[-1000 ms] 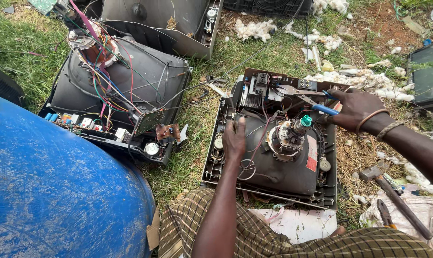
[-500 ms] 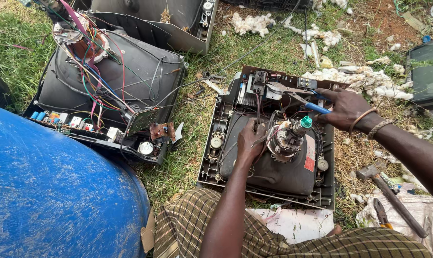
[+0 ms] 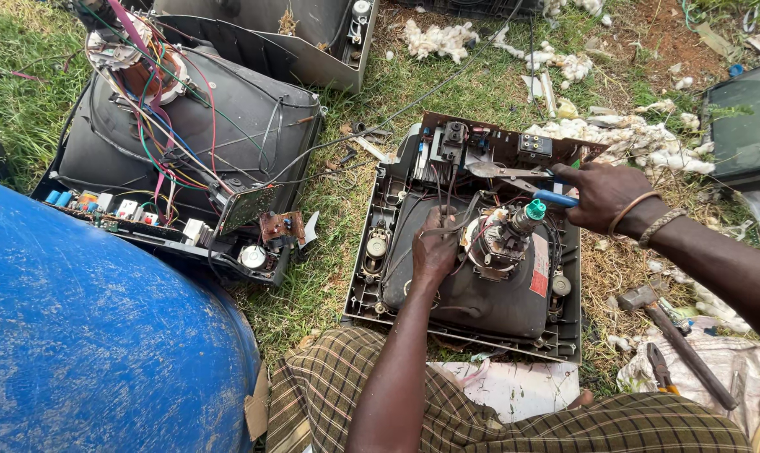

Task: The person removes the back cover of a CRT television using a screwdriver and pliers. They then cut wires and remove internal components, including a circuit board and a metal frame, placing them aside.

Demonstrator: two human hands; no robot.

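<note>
An opened television chassis lies face down on the grass in front of me, its grey picture tube neck pointing up. My left hand rests on the tube's back and pinches a bundle of wires there. My right hand grips blue-handled pliers, whose jaws reach left over the brown circuit board at the far end of the chassis.
A second stripped television with loose coloured wires lies at the left. A blue barrel fills the lower left. A hammer and small pliers lie on cloth at the right. White stuffing and another screen sit at the far right.
My left hand has slid right along the tube toward the neck and closed on wires. The right hand with the pliers has stayed near the circuit board.
</note>
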